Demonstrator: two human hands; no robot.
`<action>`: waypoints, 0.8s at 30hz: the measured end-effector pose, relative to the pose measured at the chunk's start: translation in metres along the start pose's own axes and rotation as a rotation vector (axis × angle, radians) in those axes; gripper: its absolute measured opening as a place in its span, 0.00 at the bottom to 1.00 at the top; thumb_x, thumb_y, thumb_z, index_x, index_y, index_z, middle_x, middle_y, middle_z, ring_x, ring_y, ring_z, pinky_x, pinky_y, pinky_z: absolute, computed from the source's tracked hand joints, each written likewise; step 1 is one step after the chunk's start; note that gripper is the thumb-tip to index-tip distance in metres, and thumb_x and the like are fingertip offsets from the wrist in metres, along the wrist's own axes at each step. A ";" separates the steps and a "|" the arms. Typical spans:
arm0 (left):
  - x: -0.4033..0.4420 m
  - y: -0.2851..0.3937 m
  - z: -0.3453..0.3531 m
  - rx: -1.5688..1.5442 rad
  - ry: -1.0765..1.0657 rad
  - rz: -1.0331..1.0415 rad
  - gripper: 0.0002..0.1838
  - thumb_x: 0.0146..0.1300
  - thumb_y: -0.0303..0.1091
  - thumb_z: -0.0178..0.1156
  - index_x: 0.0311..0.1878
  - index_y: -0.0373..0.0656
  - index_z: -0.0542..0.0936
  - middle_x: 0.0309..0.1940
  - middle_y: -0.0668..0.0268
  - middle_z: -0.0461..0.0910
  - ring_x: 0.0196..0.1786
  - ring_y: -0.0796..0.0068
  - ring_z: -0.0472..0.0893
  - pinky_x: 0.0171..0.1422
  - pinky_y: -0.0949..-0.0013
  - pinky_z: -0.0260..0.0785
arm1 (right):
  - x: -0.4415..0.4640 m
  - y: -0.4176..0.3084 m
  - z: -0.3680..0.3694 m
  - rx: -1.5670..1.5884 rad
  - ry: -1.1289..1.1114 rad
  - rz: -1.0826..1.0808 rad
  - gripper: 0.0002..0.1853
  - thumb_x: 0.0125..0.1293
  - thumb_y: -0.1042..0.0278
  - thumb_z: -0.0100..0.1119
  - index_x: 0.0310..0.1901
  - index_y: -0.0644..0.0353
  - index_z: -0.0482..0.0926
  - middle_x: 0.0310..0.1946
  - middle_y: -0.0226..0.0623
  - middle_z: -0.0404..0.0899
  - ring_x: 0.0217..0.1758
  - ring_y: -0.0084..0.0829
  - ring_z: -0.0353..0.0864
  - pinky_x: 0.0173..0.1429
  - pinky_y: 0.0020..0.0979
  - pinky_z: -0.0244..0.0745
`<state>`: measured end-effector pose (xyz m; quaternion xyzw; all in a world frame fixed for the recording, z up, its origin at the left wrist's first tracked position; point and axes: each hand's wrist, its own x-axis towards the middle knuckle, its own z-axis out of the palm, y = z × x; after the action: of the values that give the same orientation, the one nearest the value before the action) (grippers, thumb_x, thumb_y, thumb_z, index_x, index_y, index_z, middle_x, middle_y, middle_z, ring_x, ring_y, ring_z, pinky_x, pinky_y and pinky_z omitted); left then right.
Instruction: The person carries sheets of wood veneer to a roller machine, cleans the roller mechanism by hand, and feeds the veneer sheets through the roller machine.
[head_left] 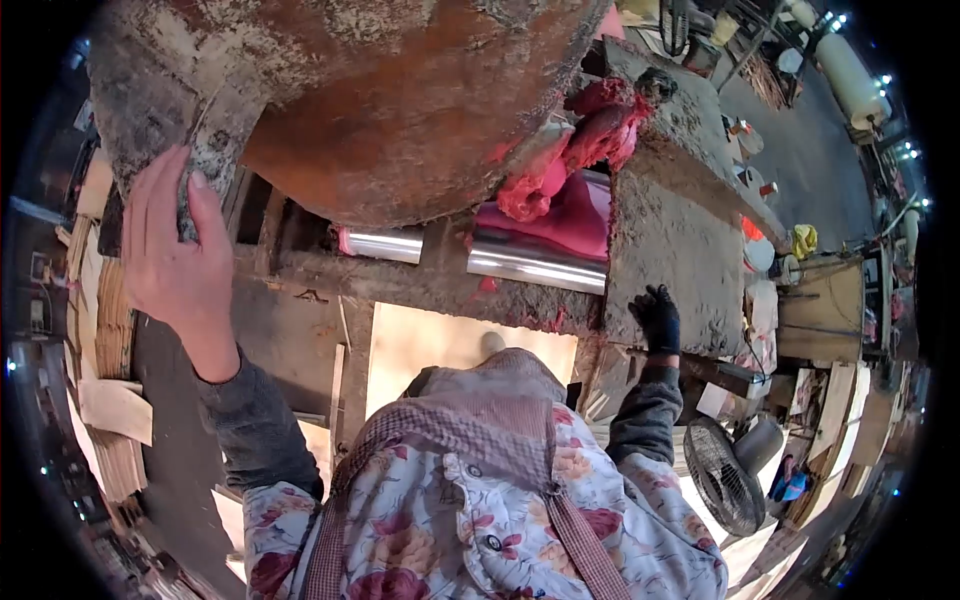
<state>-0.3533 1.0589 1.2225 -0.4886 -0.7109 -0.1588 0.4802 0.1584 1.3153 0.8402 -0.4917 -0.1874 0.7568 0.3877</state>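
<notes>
My left hand is bare. Its fingers and thumb close around a grey, crusted edge beside a large rusty brown curved panel. My right hand wears a black glove; with fingers apart, it touches the front part of a grey, caked plate. Between the hands, shiny metal rollers show in a grimy frame. Smooth pink material lies against the right roller section. Above it, ragged reddish-pink lumps hang by the panel's edge.
A black fan stands at lower right, near stacked boards. More thin sheets are piled at left. A pale board lies below the frame, close to my body. White containers stand beyond the plate.
</notes>
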 end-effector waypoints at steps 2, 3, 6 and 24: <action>0.001 0.003 0.001 0.005 0.010 -0.008 0.09 0.64 0.27 0.60 0.45 0.40 0.84 0.45 0.64 0.84 0.47 0.64 0.84 0.51 0.66 0.75 | 0.011 -0.022 0.009 -0.028 0.066 -0.065 0.20 0.71 0.50 0.53 0.51 0.59 0.75 0.26 0.30 0.77 0.36 0.35 0.79 0.52 0.46 0.77; 0.001 0.005 0.001 -0.006 0.025 -0.010 0.09 0.61 0.26 0.60 0.45 0.40 0.83 0.44 0.64 0.84 0.47 0.64 0.83 0.52 0.66 0.75 | 0.036 -0.030 -0.006 -0.006 -0.076 -0.082 0.20 0.71 0.49 0.52 0.51 0.59 0.75 0.27 0.30 0.77 0.35 0.34 0.78 0.50 0.45 0.76; 0.002 0.009 0.000 0.039 0.000 -0.040 0.09 0.61 0.25 0.60 0.45 0.39 0.83 0.44 0.64 0.84 0.47 0.63 0.83 0.51 0.66 0.75 | 0.064 -0.083 0.022 -0.034 -0.113 -0.108 0.19 0.73 0.52 0.50 0.55 0.58 0.74 0.31 0.32 0.78 0.38 0.35 0.78 0.53 0.45 0.76; 0.006 0.006 0.005 0.081 -0.132 -0.059 0.09 0.63 0.22 0.58 0.45 0.36 0.83 0.43 0.60 0.84 0.48 0.61 0.83 0.53 0.65 0.74 | 0.220 -0.278 0.218 -0.596 0.035 -0.244 0.31 0.65 0.37 0.55 0.61 0.49 0.70 0.44 0.40 0.77 0.40 0.39 0.77 0.43 0.43 0.77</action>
<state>-0.3512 1.0688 1.2237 -0.4573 -0.7610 -0.1115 0.4465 0.0288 1.6814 0.9903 -0.5705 -0.4516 0.6079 0.3179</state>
